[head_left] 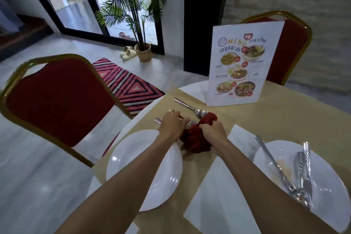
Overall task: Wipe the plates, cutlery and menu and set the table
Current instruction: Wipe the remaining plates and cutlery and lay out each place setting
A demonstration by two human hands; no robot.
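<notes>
we are roughly midway, we are judging: the menu (245, 62) is standing upright at the far side of the bench (284, 112), and the near plate (144, 169) is lying bare and glossy with a spoon (190, 108) beyond it. our left hand (173, 122) is pinching a cutlery piece (158, 120) while our right hand (213, 131) is gripping the bunched red cloth (197, 138) right beside it. the right plate (322, 195) is carrying unsorted cutlery (302, 173), waiting to be wiped.

red chair (57, 99), potted palm (131, 17), striped rug (129, 85), pale slippers (127, 53)
</notes>
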